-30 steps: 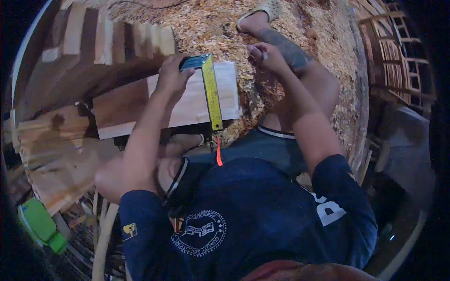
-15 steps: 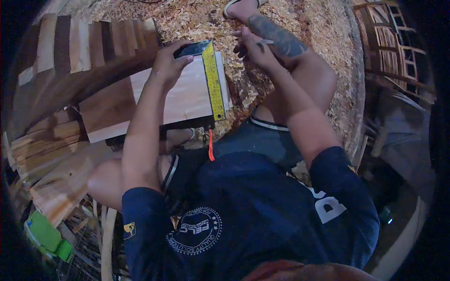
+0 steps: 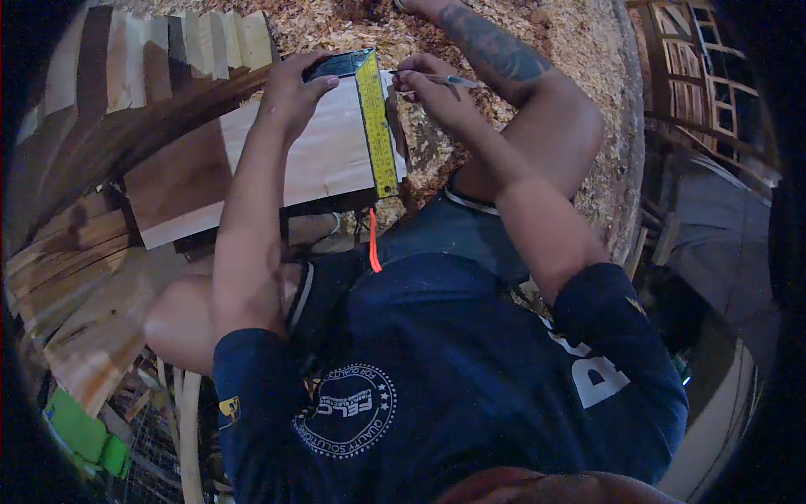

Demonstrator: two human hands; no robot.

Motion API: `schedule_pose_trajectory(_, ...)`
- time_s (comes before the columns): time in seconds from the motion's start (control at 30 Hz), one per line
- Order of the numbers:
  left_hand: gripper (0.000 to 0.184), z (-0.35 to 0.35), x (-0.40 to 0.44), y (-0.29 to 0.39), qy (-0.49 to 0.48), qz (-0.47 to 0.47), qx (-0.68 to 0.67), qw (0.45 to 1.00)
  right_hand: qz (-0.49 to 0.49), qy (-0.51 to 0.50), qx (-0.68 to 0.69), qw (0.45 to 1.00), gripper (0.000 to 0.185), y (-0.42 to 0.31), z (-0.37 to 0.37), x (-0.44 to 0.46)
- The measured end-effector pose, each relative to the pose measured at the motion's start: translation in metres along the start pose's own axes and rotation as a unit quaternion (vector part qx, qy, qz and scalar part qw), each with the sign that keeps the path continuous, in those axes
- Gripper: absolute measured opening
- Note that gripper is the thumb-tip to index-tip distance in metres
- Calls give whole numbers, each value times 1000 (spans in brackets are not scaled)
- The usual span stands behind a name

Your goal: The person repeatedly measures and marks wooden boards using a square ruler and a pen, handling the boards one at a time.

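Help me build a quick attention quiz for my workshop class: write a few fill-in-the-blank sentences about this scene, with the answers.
1. The long blade of the square is coloured ____.
2. The square's dark handle is held by the left grip, while a slim, pen-like stick is in the ____ one.
3. The square lies across the board, nearer the end on the picture's ____ side.

Missing words: yellow; right; right.

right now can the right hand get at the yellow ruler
Probably yes: the right hand, holding a pen-like tool, is close beside the yellow ruler with nothing visible blocking it; the left hand is on the dark handle.
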State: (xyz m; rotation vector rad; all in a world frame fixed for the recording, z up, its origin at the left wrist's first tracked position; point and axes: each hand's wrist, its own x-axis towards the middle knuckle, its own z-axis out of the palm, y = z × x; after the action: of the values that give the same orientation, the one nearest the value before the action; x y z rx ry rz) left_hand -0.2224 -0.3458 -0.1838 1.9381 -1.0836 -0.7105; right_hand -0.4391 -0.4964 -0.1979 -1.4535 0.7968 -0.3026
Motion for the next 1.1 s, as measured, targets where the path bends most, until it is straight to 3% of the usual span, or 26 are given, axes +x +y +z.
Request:
schedule_pose_trajectory(0.27, 45, 3, 0, 5, 2, -55, -55, 997, -56, -38, -76, 995, 29, 2, 5, -2)
schedule_pose_trajectory(0.47, 48, -7, -2, 26, -10, -60, 39, 997, -162, -25, -115, 980, 22, 2, 11, -1)
schedule_pose_trajectory(0.63, 45, 1, 1, 3, -1, -1, 28, 1000, -238, -68, -279, 928, 18, -17, 5, -40)
schedule_pose_trajectory(0.67, 44, -1, 2, 4, 11, 7, 34, 999, -109, -90, -255, 957, 16, -31, 8, -63)
schedule_pose_trajectory(0.7, 44, -4, 1, 9, 18, 3, 36, 999, -124, -144, -281, 941, 13, -6, 4, -71)
schedule_pose_trajectory(0.73, 43, -5, -1, 15, 24, -2, 39, 999, -58, -167, -290, 940, 18, -22, 7, -92)
schedule_pose_trajectory(0.77, 42, -7, -3, 19, 30, -8, 41, 999, -81, -170, -256, 948, 16, -10, 9, -109)
schedule_pose_trajectory(0.87, 42, -7, -2, 18, 18, 2, 67, 998, -22, -217, -283, 934, 19, -26, 9, -117)
schedule_pose_trajectory(0.97, 41, -8, -6, 21, 22, -1, 49, 999, 51, -162, -282, 944, 23, -26, 7, -75)
schedule_pose_trajectory(1.07, 42, -7, -3, 19, 23, 4, 41, 999, 34, -117, -247, 961, 28, -30, 4, -23)
schedule_pose_trajectory(1.1, 42, -7, -3, 16, 22, 6, 37, 999, -56, -100, -254, 960, 29, -24, 2, -7)
